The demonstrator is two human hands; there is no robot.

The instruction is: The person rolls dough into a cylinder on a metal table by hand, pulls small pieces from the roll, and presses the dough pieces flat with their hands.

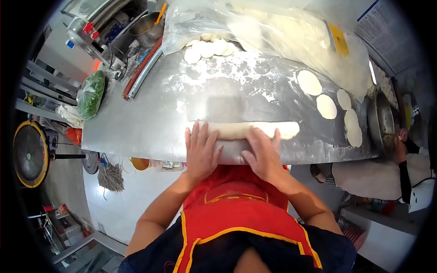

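A long roll of pale dough (234,130) lies crosswise near the front edge of the steel table. On its left end rests my left hand (200,152), the fingers stretched out and spread over the dough. My right hand (264,152) lies on the roll right of its middle, fingers apart and thumb toward the table edge. The right end of the dough sticks out past that hand. Farther back, several small flattened dough pieces (207,49) sit in a heap by scattered flour. Several thin dough rounds (326,106) are spread at the right.
Clear plastic sheeting (291,36) covers a pale mass at the back. A red-brown rod (141,70), a metal tube (146,73) and a steel pot (147,29) are at the back left. A bag of greens (92,95) stands left. At right, another person's hands (400,139) are by a wide pan (381,118).
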